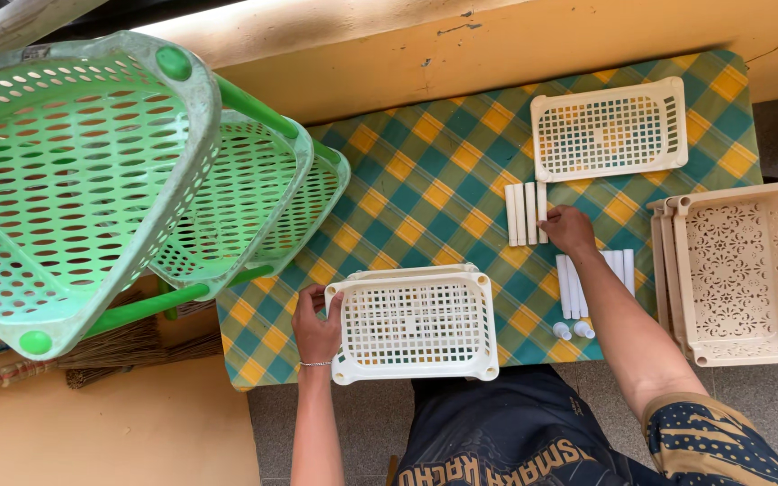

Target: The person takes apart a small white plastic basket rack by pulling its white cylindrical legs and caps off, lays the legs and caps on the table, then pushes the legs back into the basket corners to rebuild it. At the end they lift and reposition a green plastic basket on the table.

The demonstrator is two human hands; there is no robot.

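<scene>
My left hand grips the left edge of a cream perforated basket tray that sits on another like it at the near edge of the table. My right hand rests on a row of short cream tubes in the middle of the checked tablecloth, its fingers touching the rightmost tube. More cream tubes and two small white caps lie beside my right forearm.
A third cream tray lies at the far side of the table. A stack of beige patterned trays stands at the right. A green tiered basket rack fills the left. A broom lies on the floor below it.
</scene>
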